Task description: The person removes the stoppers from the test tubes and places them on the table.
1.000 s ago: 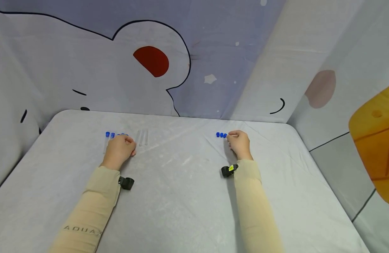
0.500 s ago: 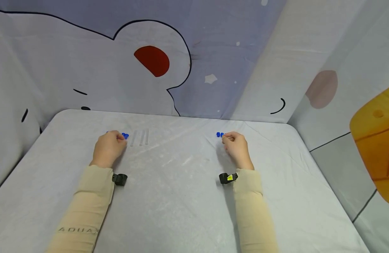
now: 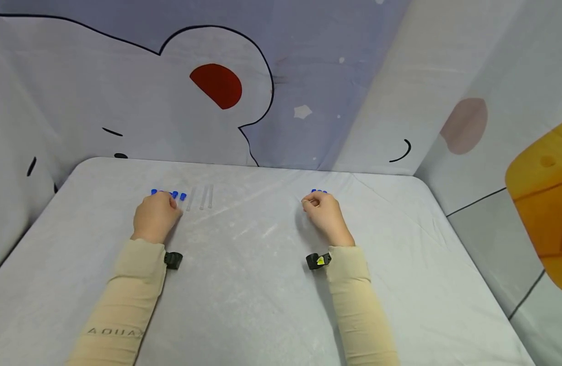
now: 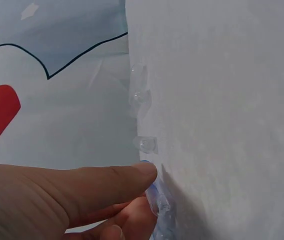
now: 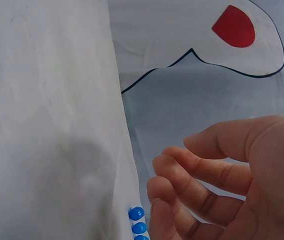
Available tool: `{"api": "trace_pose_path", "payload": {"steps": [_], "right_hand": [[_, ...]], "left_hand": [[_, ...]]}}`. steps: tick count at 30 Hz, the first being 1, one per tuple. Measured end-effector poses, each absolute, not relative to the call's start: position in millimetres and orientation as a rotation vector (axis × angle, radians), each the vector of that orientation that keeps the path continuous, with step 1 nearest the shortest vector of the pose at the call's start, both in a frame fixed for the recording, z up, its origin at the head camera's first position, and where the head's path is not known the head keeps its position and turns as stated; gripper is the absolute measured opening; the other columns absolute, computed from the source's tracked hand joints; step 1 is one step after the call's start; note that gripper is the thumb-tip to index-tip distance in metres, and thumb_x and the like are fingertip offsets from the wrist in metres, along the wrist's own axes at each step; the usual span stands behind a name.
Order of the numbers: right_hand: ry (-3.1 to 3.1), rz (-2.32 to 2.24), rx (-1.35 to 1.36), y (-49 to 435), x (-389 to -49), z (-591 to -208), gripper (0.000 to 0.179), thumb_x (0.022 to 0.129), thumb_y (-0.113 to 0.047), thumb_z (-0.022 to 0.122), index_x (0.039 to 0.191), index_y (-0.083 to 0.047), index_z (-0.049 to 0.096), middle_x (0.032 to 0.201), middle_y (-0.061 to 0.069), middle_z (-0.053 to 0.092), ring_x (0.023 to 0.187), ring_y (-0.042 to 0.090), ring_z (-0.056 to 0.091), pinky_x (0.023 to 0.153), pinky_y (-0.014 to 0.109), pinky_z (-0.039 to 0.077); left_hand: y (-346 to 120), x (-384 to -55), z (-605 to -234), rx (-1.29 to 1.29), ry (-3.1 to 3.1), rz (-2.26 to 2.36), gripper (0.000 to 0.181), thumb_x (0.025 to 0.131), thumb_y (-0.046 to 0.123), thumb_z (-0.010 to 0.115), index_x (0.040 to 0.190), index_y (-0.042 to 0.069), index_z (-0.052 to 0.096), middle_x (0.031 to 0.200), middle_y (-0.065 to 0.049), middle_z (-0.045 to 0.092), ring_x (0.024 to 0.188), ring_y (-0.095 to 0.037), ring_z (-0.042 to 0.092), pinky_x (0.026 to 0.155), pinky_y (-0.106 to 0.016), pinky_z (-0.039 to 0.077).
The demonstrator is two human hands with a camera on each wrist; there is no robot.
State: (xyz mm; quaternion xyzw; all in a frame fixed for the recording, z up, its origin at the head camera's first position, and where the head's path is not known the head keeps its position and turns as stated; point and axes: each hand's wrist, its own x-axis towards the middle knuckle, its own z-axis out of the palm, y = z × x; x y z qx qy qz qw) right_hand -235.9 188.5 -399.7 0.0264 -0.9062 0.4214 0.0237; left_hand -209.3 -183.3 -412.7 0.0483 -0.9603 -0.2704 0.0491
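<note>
My left hand (image 3: 155, 216) is at the row of clear tubes with blue caps, at the table's far left. In the left wrist view its thumb lies across a blue-capped test tube (image 4: 161, 200), and the thumb and index finger appear to pinch it. In the head view another blue cap (image 3: 154, 192) shows beyond the hand, which hides part of the row. Three uncapped clear tubes (image 3: 203, 198) lie just to its right. My right hand (image 3: 324, 216) hovers over the table, fingers loosely curled and thumb apart, holding nothing. Three loose blue caps (image 5: 137, 213) lie just beyond it.
A pale cloth covers the table (image 3: 258, 284). A printed fabric backdrop (image 3: 308, 76) rises behind the table's far edge, with another panel along the right side. Small black cameras (image 3: 173, 260) are strapped to both wrists.
My left hand has moved left from beside the uncapped tubes to the capped ones. The right hand has moved left and slightly nearer, away from the loose caps.
</note>
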Motion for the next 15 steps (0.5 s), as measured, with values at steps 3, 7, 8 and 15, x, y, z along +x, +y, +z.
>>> {"api": "trace_pose_path", "payload": {"steps": [3,7,8,15], "right_hand": [[-2.823,1.263,0.092,186.4,-235.7,-400.5,0.021,0.095,-0.014,0.062,0.104,0.000,0.074,0.084,0.007,0.069,0.075,0.018,0.061,0.069,0.029,0.048],[-2.846,1.237,0.098,184.2,-235.7,-402.4,0.021,0.095,-0.015,0.062,0.105,-0.002,0.075,0.087,0.007,0.069,0.079,0.020,0.061,0.071,0.031,0.049],[-2.853,1.234,0.102,183.5,-235.4,-402.5,0.021,0.095,-0.015,0.062,0.105,-0.002,0.075,0.088,0.007,0.069,0.080,0.021,0.061,0.072,0.032,0.049],[-2.881,1.234,0.133,179.0,-232.4,-401.1,0.021,0.097,-0.017,0.061,0.107,-0.003,0.074,0.089,0.006,0.069,0.079,0.019,0.061,0.071,0.032,0.049]], "left_hand": [[-182.2,-208.2,-409.1,0.132,-2.960,-0.781,0.035,0.087,0.002,0.064,0.058,0.008,0.045,0.056,-0.004,0.042,0.055,-0.023,0.043,0.048,-0.036,0.036],[-180.5,-206.1,-406.0,0.122,-2.977,-0.711,0.043,0.085,0.000,0.058,0.051,0.014,0.034,0.052,-0.002,0.036,0.053,-0.022,0.039,0.043,-0.036,0.034],[-180.5,-205.6,-405.6,0.128,-2.985,-0.701,0.042,0.085,0.001,0.057,0.051,0.014,0.035,0.052,-0.003,0.039,0.053,-0.023,0.040,0.043,-0.038,0.036],[-181.1,-204.2,-401.0,0.133,-2.986,-0.699,0.015,0.084,0.008,0.060,0.070,0.005,0.057,0.067,-0.012,0.057,0.060,-0.031,0.054,0.046,-0.043,0.042]]}}
